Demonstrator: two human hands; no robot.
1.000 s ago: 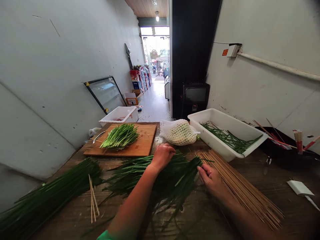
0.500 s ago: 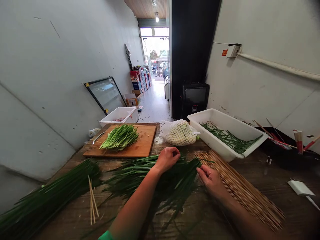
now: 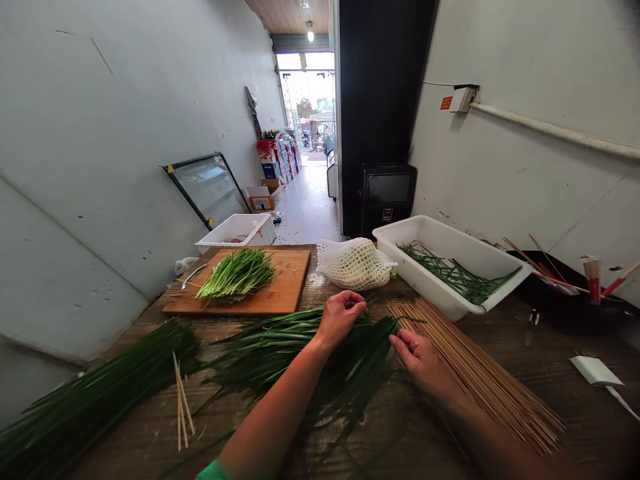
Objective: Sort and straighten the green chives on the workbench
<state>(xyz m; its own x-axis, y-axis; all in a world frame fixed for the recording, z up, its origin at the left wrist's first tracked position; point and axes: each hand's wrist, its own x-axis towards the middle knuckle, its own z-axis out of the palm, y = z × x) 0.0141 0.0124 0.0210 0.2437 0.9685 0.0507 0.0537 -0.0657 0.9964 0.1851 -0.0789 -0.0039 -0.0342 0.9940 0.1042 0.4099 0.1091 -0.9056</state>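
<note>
A loose heap of long green garlic chives (image 3: pixel 280 340) lies across the middle of the table. Above its far right part is my left hand (image 3: pixel 345 317), thumb and fingers pinched together; what they hold, if anything, is too small to make out. My right hand (image 3: pixel 417 352) is closed at the right end of the chives, its fingertips on the leaves. Just beyond that hand, a bundle of thin bamboo skewers (image 3: pixel 480 373) fans toward the lower right.
Cut chives (image 3: pixel 237 273) lie on a wooden board (image 3: pixel 285 287). A dense chive bundle (image 3: pixel 100 393) and several short sticks (image 3: pixel 183 403) are at left. Behind are a net-wrapped vegetable (image 3: pixel 355 263) and a white tub (image 3: pixel 435 290); a white adapter (image 3: pixel 597 371) lies at right.
My left hand has shifted slightly to the right, closer to my right hand. The whole view has moved a little; both hands remain closed.
</note>
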